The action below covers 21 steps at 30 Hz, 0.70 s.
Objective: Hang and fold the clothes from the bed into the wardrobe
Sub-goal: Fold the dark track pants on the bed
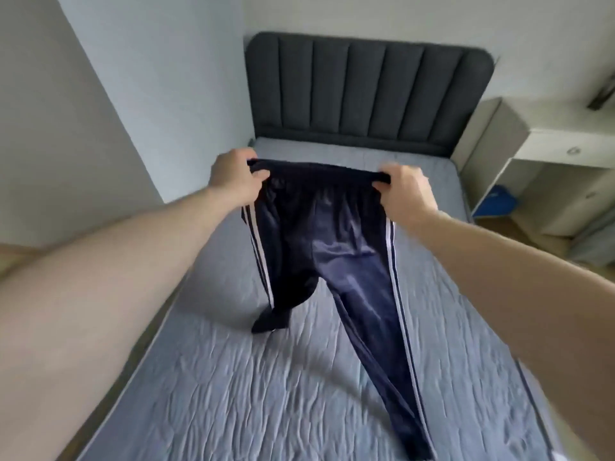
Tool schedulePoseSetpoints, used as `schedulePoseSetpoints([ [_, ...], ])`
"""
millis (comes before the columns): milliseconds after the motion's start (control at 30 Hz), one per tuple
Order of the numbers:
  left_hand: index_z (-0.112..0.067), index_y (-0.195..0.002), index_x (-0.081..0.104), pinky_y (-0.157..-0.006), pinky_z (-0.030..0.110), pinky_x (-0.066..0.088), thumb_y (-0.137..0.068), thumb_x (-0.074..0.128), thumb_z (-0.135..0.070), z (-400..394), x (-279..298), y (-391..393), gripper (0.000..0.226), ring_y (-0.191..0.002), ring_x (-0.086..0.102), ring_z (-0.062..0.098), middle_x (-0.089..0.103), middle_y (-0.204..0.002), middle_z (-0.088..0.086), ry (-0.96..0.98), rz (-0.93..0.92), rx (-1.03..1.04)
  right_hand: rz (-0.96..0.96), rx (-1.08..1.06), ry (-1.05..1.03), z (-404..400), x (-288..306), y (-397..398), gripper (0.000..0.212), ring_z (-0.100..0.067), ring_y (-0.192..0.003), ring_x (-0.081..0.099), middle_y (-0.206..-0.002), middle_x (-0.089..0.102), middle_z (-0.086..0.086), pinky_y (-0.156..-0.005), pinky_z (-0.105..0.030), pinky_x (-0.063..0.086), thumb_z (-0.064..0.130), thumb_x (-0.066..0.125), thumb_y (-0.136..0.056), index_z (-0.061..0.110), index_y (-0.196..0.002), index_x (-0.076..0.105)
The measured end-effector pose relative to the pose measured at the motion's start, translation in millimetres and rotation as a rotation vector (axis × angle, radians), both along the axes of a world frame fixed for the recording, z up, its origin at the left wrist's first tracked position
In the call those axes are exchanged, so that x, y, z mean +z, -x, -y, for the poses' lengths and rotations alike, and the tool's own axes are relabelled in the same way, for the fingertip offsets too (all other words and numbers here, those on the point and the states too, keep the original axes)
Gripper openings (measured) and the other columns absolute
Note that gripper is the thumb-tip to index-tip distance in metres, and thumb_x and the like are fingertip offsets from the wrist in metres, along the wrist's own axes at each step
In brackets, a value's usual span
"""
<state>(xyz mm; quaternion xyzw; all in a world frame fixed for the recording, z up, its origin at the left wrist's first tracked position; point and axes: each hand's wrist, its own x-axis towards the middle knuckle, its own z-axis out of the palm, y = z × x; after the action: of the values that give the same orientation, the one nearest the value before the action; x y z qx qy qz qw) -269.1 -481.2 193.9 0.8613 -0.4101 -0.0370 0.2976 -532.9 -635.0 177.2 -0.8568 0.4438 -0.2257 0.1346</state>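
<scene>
Navy track pants (327,247) with white side stripes hang by their waistband over the bed (233,377). My left hand (234,174) grips the waistband's left end and my right hand (404,189) grips its right end, stretching it flat between them. The right leg trails down across the grey quilted cover toward me. The left leg is bunched and its cuff touches the cover. The wardrobe is not in view.
A dark padded headboard (366,88) stands at the far end of the bed. A pale wall corner rises at the left. At the right a white desk unit (549,161) stands with a blue item (496,197) under it.
</scene>
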Motion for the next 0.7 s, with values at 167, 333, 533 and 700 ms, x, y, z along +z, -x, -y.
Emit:
schedulePoseSetpoints([
  [167, -0.017, -0.118, 0.071, -0.090, 0.028, 0.046, -0.092, 0.072, -0.034, 39.3, 179.9, -11.4, 0.031, -0.109, 0.064, 0.029, 0.071, -0.118, 0.008, 0.299, 0.139, -0.002, 0.248, -0.043, 0.197, 36.8, 161.9, -17.6, 0.015, -0.037, -0.098, 0.061, -0.111, 0.066, -0.016, -0.075, -0.032, 0.040, 0.017, 0.060, -0.099, 0.007, -0.108, 0.066],
  [333, -0.016, -0.113, 0.070, -0.085, 0.024, 0.045, -0.091, 0.072, -0.032, 35.1, 314.0, -8.7, 0.027, -0.096, 0.059, 0.018, 0.070, -0.118, 0.004, 0.512, 0.347, -0.025, 0.396, -0.009, 0.319, 36.2, 265.9, -24.4, 0.016, -0.028, -0.094, 0.055, -0.115, 0.063, -0.014, -0.078, -0.036, 0.043, 0.014, 0.056, -0.100, 0.006, -0.111, 0.064],
  [533, -0.014, -0.103, 0.069, -0.084, 0.029, 0.050, -0.089, 0.071, -0.030, 8.7, 333.2, -8.6, 0.021, -0.097, 0.063, 0.022, 0.070, -0.110, 0.003, 0.588, 0.487, -0.116, 0.481, 0.070, 0.303, 19.0, 273.0, -25.6, 0.013, -0.030, -0.091, 0.063, -0.106, 0.061, -0.003, -0.076, -0.031, 0.046, 0.017, 0.058, -0.100, 0.009, -0.108, 0.065],
  [700, -0.017, -0.097, 0.070, -0.077, 0.026, 0.037, -0.087, 0.072, -0.028, -36.3, 242.2, -15.1, 0.015, -0.091, 0.057, 0.020, 0.065, -0.096, -0.006, 0.523, 0.472, -0.188, 0.422, 0.157, 0.253, -13.9, 193.5, -12.5, 0.011, -0.027, -0.087, 0.066, -0.107, 0.065, -0.003, -0.080, -0.043, 0.055, 0.018, 0.063, -0.096, 0.014, -0.106, 0.066],
])
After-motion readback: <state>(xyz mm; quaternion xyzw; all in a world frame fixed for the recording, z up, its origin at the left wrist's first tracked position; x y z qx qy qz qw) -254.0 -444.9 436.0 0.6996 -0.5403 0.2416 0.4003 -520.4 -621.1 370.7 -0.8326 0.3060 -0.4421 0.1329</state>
